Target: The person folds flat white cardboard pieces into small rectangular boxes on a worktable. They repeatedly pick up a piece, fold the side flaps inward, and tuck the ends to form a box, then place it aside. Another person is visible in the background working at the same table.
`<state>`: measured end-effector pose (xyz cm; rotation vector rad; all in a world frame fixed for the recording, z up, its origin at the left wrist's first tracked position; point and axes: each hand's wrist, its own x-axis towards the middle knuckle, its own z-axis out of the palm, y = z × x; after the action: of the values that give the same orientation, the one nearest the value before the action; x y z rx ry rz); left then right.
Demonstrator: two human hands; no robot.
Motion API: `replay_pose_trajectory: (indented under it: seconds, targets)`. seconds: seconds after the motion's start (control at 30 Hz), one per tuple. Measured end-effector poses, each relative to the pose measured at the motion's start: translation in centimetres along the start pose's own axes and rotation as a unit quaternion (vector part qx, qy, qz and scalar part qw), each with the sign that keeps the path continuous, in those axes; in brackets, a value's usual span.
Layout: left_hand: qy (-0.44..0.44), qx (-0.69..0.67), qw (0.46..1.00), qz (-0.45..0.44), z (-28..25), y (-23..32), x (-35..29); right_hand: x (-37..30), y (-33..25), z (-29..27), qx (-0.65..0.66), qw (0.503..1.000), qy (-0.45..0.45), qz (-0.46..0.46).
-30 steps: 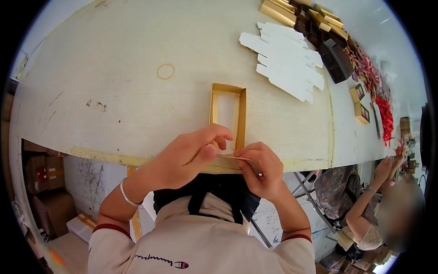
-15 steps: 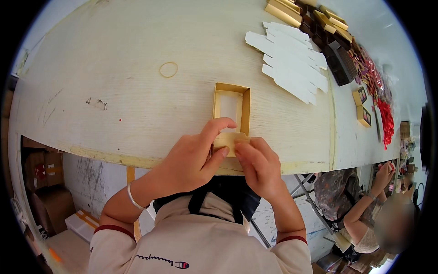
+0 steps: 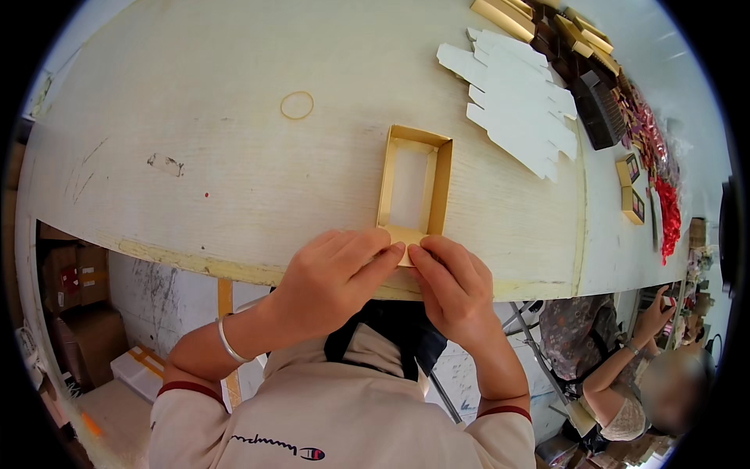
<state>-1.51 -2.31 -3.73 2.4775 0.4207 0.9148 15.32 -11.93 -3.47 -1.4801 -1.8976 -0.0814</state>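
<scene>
The fingers (image 3: 387, 254) of the left hand (image 3: 332, 277) and those of the right hand (image 3: 453, 285) meet tip to tip at the near edge of the counter (image 3: 234, 180), pinching and pressing down the near end flap of a gold cardboard box tray (image 3: 414, 187). Both hands are curled onto that flap, not released. The tray lies open side up with its long sides running away from the near edge; its white floor shows, and its far end stands folded.

By my reading, the step in hand is creasing this last end wall. The next move would call for tucking the flap snug and square, keeping the thin side walls from buckling.

The near edge is tight: the tray's end sits right at it, with the person's chest just behind. Beyond the tray the counter is open toward the far edge, with only a rubber band (image 3: 297, 105) lying well apart to the left. Toward the far right corner lie flat white die-cut blanks (image 3: 516, 102), then gold boxes (image 3: 504, 16) and dark boxes (image 3: 598, 113). Another person works past the right end.
</scene>
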Motion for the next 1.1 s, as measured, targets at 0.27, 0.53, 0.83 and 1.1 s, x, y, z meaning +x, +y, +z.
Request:
replay_pose_trajectory:
  seconds: [0.27,0.53,0.83,1.1]
  targets:
    - [-0.215,-0.039,0.973,-0.073,-2.7,0.1,3.2,2.3,-0.4,-1.8,0.044,0.985,-0.141,0.088]
    - [-0.217,-0.032,0.975,-0.027,-2.9,-0.6,3.3,1.7,-2.2,-1.3,-0.001,0.981,-0.146,0.131]
    - [-0.252,0.043,0.966,0.03,-2.8,-0.2,2.6,1.9,-3.0,-1.2,-0.031,0.961,-0.22,0.167]
    - [-0.262,0.004,0.965,0.018,-4.0,-1.2,3.3,0.3,-3.4,-0.4,0.109,0.973,-0.11,0.17]
